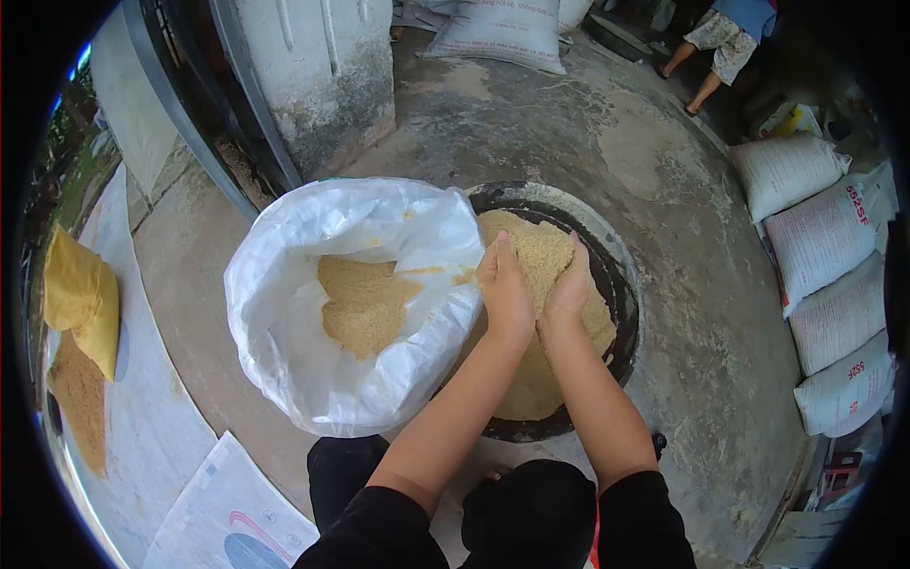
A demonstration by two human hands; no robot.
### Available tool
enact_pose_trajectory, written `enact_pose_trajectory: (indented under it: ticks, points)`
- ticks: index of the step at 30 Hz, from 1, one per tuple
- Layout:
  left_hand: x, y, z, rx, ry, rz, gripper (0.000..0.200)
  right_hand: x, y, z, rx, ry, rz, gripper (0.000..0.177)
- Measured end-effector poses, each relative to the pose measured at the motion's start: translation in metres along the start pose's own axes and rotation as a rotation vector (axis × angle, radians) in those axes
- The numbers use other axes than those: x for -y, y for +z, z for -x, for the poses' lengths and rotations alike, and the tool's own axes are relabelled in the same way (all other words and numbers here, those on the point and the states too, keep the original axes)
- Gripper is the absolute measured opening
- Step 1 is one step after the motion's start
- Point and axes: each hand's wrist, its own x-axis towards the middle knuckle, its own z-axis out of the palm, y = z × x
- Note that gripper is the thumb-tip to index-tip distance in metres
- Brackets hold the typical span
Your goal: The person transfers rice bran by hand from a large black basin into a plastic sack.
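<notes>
**Scooped meal resting in a two-handed cup**

Concrete floor is spreading under everything, stained and patchy; a whitewashed pillar is standing beyond the work, grimy toward its foot; a pale sheet is covering ground at left; another person is showing at upper right, well apart, in patterned shorts; filled white sacks with red print are lying in a row along the right side; more sacks are resting at the top.

A white plastic bag is gaping in front of the person's knees, its mouth folded outward, and is holding tan meal inside; a round dark tub is sitting just to its right, the bag overlapping its near edge, and is carrying more tan meal; a yellow sack is slumping at far left against a brown heap.

Left hand and right hand are cupping together over the tub; the grip is grasping the scooped meal between both palms; whether its underside is touching the meal below, I am not able to tell.
</notes>
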Motion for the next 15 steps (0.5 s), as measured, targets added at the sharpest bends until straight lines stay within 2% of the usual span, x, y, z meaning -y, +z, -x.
enact_pose_trajectory:
  ticks: [3,5,6,8,9,10,11,12,15]
  points:
    - [-0.055,-0.014,-0.002,-0.032,0.121,0.099,0.03,0.001,0.065,0.041,0.123,0.087,0.002,0.037]
    - [-0.08,-0.038,-0.005,-0.07,0.176,0.13,0.03,-0.017,0.093,0.063,0.073,0.013,0.198,0.034]
    - [-0.089,-0.052,-0.007,-0.119,0.244,0.086,0.031,-0.03,0.103,0.073,0.083,0.022,0.195,0.034]
    - [-0.106,-0.078,-0.007,-0.175,0.319,0.045,0.032,-0.052,0.117,0.091,0.199,-0.105,0.383,0.034]
    - [-0.114,-0.088,-0.006,-0.253,0.367,-0.102,0.033,-0.064,0.12,0.093,0.21,-0.104,0.38,0.034]
    - [-0.119,-0.097,-0.006,-0.332,0.412,-0.249,0.034,-0.078,0.121,0.092,0.314,-0.078,0.45,0.038]
    - [-0.121,-0.105,-0.007,-0.337,0.417,-0.25,0.034,-0.089,0.12,0.09,0.414,-0.048,0.522,0.041]
    - [-0.121,-0.111,-0.009,-0.346,0.444,-0.351,0.035,-0.092,0.121,0.091,0.418,-0.045,0.517,0.041]
    - [-0.121,-0.113,-0.011,-0.3,0.521,-0.49,0.036,-0.094,0.12,0.09,0.484,-0.169,0.664,0.044]
